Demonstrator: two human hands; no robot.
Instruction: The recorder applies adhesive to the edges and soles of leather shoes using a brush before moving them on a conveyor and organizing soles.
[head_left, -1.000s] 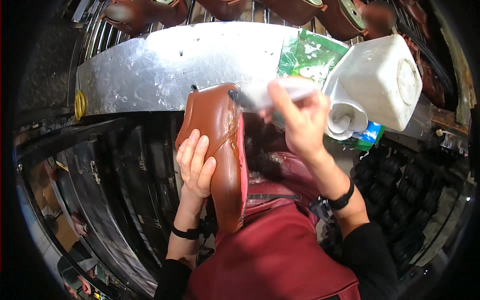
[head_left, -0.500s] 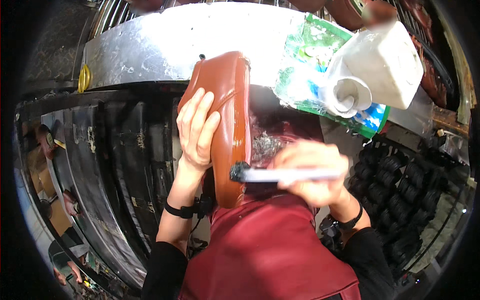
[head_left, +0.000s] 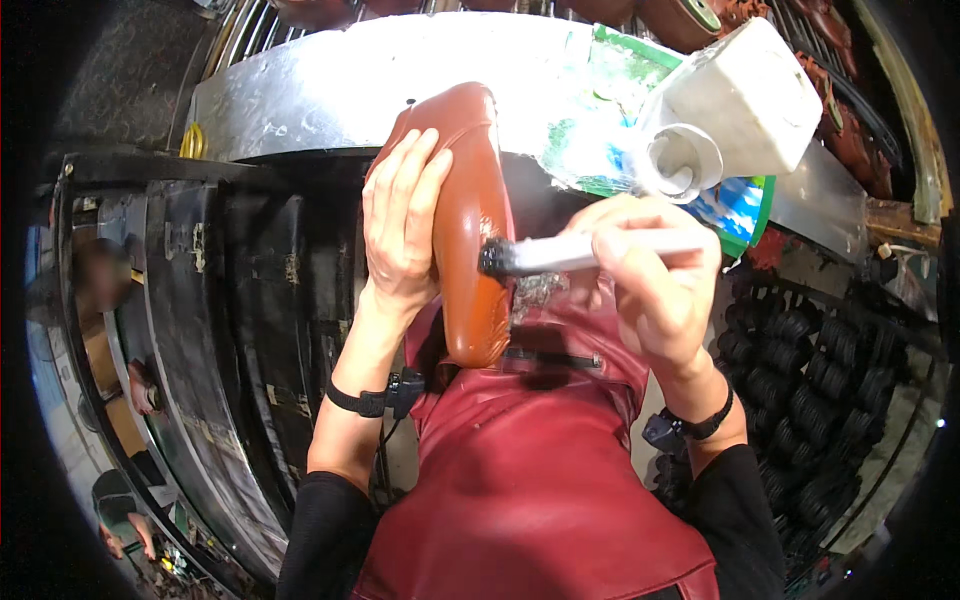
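A brown leather shoe is held up in front of me, its narrow end pointing toward my red apron. My left hand is closed round the shoe's left side, with several fingers spread over the upper. In my right hand is a brush with a pale handle and dark bristles. The bristles touch the shoe's lower right edge, where the leather looks wet and glossy. The shoe's far side and my left thumb are hidden.
A metal-topped bench lies ahead. On it a white plastic container with a round spout rests over a green-and-blue sheet. Black racks stand at left, stacked dark ribbed pieces at right. Another person is at lower left.
The shoe has moved slightly away from me and turned a little. My right hand has carried the brush farther up along the shoe's edge. My left hand still grips the shoe.
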